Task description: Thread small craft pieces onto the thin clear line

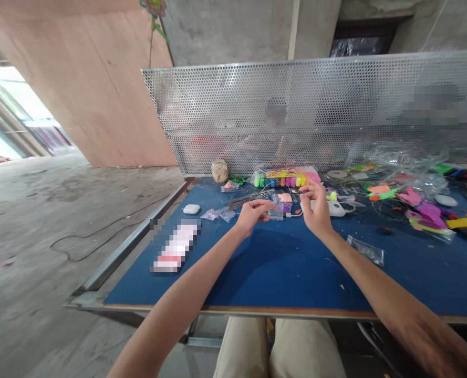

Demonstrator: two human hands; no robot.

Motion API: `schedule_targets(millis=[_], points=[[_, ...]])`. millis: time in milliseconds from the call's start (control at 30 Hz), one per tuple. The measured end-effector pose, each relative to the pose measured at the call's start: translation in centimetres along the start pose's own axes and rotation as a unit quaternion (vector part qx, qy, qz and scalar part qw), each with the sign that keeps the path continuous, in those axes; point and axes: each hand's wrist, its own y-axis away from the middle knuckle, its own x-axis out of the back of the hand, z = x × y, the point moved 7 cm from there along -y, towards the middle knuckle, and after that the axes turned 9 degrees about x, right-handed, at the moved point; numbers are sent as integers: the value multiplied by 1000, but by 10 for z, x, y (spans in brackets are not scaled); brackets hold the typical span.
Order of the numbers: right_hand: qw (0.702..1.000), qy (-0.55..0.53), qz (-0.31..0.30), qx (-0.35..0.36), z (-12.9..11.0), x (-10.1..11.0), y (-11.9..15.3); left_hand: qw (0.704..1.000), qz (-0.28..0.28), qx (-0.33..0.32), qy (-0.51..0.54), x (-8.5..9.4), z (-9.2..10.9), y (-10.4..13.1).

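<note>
My left hand [253,216] is held above the blue table with thumb and fingertips pinched together; whatever lies between them is too small to make out. Just past its fingertips shows a small clear plastic bag [276,212], and I cannot tell whether the hand touches it. My right hand [315,209] is raised a little way off, fingers curled and thumb close to the index finger, with any held thing too fine to name. Behind the right hand is a white oblong device [335,209] with a cable. Thin wires [245,198] lie beyond the left hand.
A row of coloured clay tubs [280,180] stands by the perforated metal panel [233,100]. On the left are a white earbud case [191,209] and a blurred-out phone-shaped item [177,247]. Colourful craft pieces [430,212] and plastic wrap crowd the right. A clear packet [366,250] lies near my right forearm.
</note>
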Motion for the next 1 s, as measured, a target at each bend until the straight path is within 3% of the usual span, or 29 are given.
schedule_targets(millis=[67, 200, 367, 433, 500, 567, 600, 700, 767, 867, 933, 1000], points=[[996, -52, -1, -68, 11, -5, 4, 1000, -2, -2, 19, 1, 0, 0], [962, -186, -137, -146, 13, -38, 15, 999, -26, 30, 23, -4, -6, 0], [974, -147, -91, -145, 6, -30, 13, 994, -83, 65, -13, -17, -15, 1], [987, -99, -42, -123, 6, -14, 6, 998, -42, 34, -40, -11, -13, -1], [994, -52, -20, -89, 6, -1, -2, 990, 73, -47, -113, 6, -4, -2], [999, -5, -20, -50, 6, 7, -8, 951, 166, -151, -213, 16, 9, 1], [998, -1, -25, -50, 8, 8, -9, 936, 170, -177, -254, 17, 12, 1], [992, 25, -115, -43, 12, -6, -6, 913, 118, -162, -355, 12, 7, -5], [983, 48, -175, -33, 12, -17, -1, 882, 101, -162, -430, 8, 7, -4], [976, 52, -207, -49, 18, -23, 4, 826, 63, -225, -514, -4, 18, 8], [973, 54, -216, -64, 23, -23, 5, 788, 5, -274, -551, -16, 25, 19], [972, 57, -217, -69, 27, -21, 5, 757, -97, -294, -576, -29, 24, 30]])
